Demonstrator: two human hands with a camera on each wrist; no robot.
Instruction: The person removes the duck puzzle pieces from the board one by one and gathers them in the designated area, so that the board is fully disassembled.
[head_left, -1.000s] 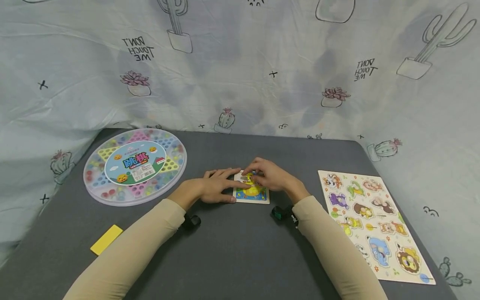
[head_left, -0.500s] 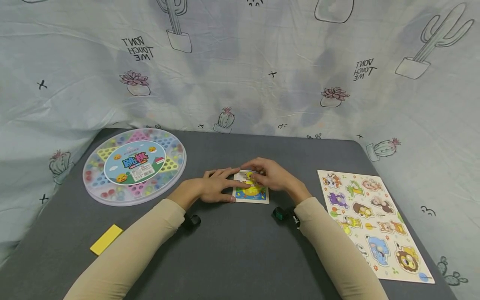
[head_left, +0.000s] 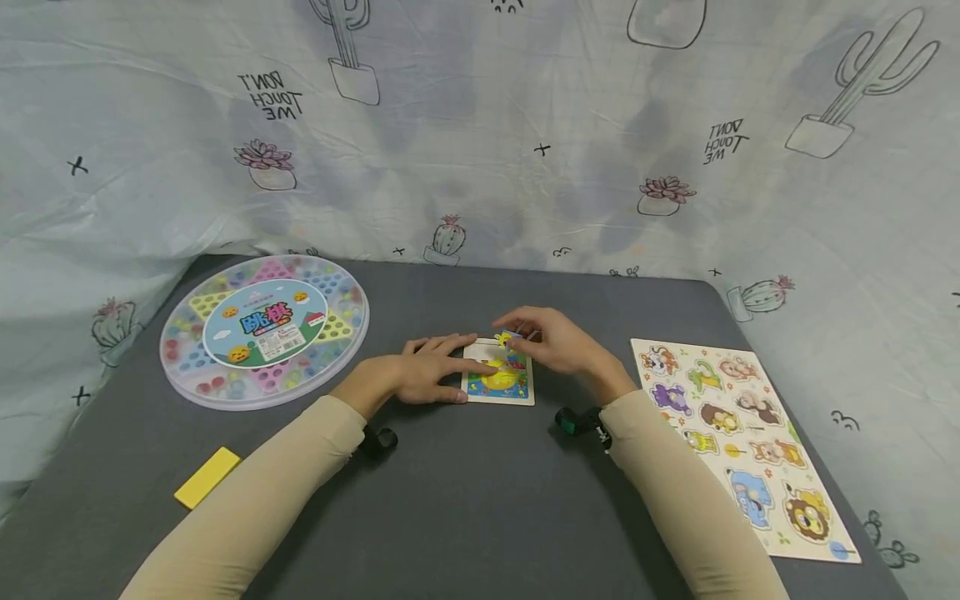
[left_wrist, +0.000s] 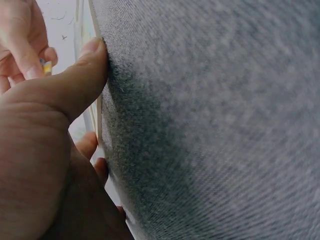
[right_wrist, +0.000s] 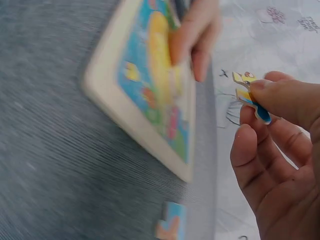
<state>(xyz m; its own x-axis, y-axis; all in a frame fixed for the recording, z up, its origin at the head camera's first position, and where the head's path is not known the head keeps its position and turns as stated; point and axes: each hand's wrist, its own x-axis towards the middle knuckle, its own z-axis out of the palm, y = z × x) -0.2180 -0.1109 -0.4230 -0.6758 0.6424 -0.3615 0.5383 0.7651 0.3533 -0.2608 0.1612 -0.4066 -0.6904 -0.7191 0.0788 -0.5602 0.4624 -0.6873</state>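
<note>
A small jigsaw board with a pale wooden rim lies on the grey table, showing a yellow duck-like picture on blue. My left hand rests on its left side, the fingers stretched over the board and the thumb at the near left corner. Just above the board's far right part, my right hand pinches a jigsaw piece, yellow and blue, between thumb and fingers. The piece is tilted and off the board. Where the board's pale upper area shows, no picture covers it.
Beside the board lies a loose jigsaw piece, seen in the right wrist view. A round Chinese checkers box stands at the left, with a yellow block nearer. An animal puzzle board lies at the right; a printed cloth hangs behind.
My right hand has lifted the yellow and blue jigsaw piece out of the board and drawn slightly to the right. The left hand has stayed on the board.
</note>
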